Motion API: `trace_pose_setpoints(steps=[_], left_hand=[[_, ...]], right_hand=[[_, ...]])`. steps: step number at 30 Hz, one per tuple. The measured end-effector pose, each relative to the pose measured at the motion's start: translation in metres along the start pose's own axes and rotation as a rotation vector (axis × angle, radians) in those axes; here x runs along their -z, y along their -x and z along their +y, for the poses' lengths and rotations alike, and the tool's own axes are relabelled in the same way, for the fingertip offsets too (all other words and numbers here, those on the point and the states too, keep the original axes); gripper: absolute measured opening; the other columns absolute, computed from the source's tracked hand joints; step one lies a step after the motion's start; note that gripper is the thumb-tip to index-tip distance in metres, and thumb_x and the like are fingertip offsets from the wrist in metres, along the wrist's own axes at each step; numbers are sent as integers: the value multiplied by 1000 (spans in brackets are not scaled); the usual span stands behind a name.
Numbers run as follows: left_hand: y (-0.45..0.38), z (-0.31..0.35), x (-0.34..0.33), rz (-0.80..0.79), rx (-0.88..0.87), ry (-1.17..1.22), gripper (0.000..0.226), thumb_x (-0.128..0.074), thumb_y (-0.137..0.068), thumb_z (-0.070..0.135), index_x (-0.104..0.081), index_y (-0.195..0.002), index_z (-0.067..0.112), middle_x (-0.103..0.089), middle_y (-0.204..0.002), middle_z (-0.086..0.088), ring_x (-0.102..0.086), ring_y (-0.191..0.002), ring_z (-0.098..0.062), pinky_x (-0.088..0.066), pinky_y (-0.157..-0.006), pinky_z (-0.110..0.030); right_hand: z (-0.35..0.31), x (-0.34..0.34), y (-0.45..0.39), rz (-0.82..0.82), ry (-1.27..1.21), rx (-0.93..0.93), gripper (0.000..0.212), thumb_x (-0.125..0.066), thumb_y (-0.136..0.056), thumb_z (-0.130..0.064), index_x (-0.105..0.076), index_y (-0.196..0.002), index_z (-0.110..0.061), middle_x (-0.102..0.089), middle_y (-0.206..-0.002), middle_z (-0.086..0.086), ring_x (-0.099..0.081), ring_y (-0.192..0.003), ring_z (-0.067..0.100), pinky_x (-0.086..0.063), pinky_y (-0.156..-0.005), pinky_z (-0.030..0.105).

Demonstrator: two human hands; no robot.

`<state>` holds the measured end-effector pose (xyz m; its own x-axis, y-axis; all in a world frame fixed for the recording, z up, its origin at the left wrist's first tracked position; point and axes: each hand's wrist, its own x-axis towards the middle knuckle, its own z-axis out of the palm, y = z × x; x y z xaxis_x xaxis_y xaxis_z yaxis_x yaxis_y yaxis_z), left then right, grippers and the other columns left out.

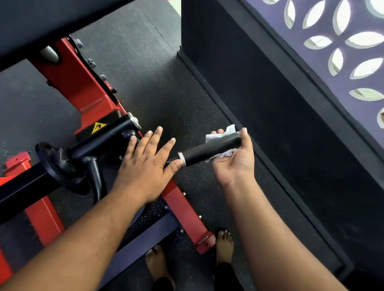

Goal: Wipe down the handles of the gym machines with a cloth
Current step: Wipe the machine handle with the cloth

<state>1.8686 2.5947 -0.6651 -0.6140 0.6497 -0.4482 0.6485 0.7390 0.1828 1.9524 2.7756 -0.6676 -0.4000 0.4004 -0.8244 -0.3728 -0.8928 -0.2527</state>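
A black rubber handle [205, 149] with a silver end ring sticks out to the right from a red and black gym machine [86, 98]. My right hand [235, 161] cups the handle's outer end from below, palm up, with a white cloth [221, 136] wrapped between my fingers and the grip. My left hand [145, 162] lies flat with fingers spread over the black bar just left of the handle, its thumb tip touching the silver ring.
A dark padded bench or box [268, 93] stands close on the right, with a patterned wall [349, 49] behind it. A black weight peg and plate stop [50, 159] lie at left. My bare feet [224, 246] stand on the rubber floor [147, 59] below.
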Motion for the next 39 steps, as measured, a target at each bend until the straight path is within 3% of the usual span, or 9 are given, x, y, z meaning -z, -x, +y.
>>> trace_pose_setpoints(steps=[5, 8, 11, 13, 20, 28, 34, 36, 39], left_hand=[[0, 0, -1, 6, 1, -18, 77, 0, -92, 73, -2, -163, 42, 22, -170, 5, 19, -156, -14, 22, -123, -40], [0, -1, -1, 24, -1, -9, 77, 2, -93, 76, -5, -163, 42, 20, -170, 5, 17, -157, -15, 20, -124, -41], [0, 0, -2, 25, 2, -3, 85, 7, -88, 81, -6, -162, 42, 18, -171, 4, 15, -157, -15, 20, -124, -41], [0, 2, -2, 36, 16, -7, 90, 6, -83, 84, -9, -162, 42, 15, -172, 3, 13, -157, -16, 19, -124, -41], [0, 8, -1, 52, 55, -12, 84, -8, -90, 83, -16, -162, 40, 5, -173, 0, 11, -158, -18, 18, -124, -42], [-2, 13, -2, 45, 86, -17, 86, -8, -88, 83, -20, -162, 40, 1, -173, -1, 8, -158, -19, 15, -125, -44], [-3, 11, -5, 55, 74, -43, 87, -4, -88, 84, -21, -161, 39, -1, -173, -3, 6, -158, -21, 13, -126, -46], [-3, 11, -5, 66, 72, -42, 87, -5, -88, 83, -22, -161, 38, -2, -173, -3, 5, -158, -22, 12, -126, -46], [-4, 11, -6, 69, 76, -43, 88, -5, -87, 84, -23, -161, 39, -3, -173, -3, 4, -158, -21, 11, -127, -46]], right_hand=[[-1, 21, 18, -81, 7, 11, 46, -73, -86, -36, -63, -122, -9, -63, -103, 8, -66, -97, 24, -51, -100, 37], [-2, 35, 28, -74, -33, 25, 59, -74, -85, -33, -58, -137, -9, -65, -127, 9, -65, -119, 26, -47, -111, 45], [-5, 19, 11, -90, -7, -14, 73, -85, -71, -33, -61, -135, -9, -66, -106, 9, -68, -97, 24, -43, -112, 50], [-6, 5, -1, -54, 1, -53, 50, -79, -82, -38, -65, -120, -9, -66, -101, 8, -67, -90, 27, -48, -107, 49], [-4, 37, 32, -108, 46, -15, 62, -72, -89, -44, -58, -138, -7, -65, -133, 13, -64, -124, 28, -47, -112, 47], [25, 17, 19, -152, 185, -157, 61, -56, -94, -63, -65, -115, -6, -69, -113, 14, -68, -108, 30, -49, -106, 46], [-10, 19, 4, -146, 31, 24, 69, -61, -89, -64, -63, -126, -5, -74, -111, 12, -71, -106, 27, -48, -107, 47], [5, 25, 12, -165, 173, -21, 67, -55, -92, -68, -67, -118, -8, -72, -107, 10, -71, -96, 24, -53, -95, 38], [32, 27, 24, -198, 360, -148, 79, -46, -92, -72, -66, -123, -3, -73, -114, 19, -72, -103, 32, -55, -93, 44]])
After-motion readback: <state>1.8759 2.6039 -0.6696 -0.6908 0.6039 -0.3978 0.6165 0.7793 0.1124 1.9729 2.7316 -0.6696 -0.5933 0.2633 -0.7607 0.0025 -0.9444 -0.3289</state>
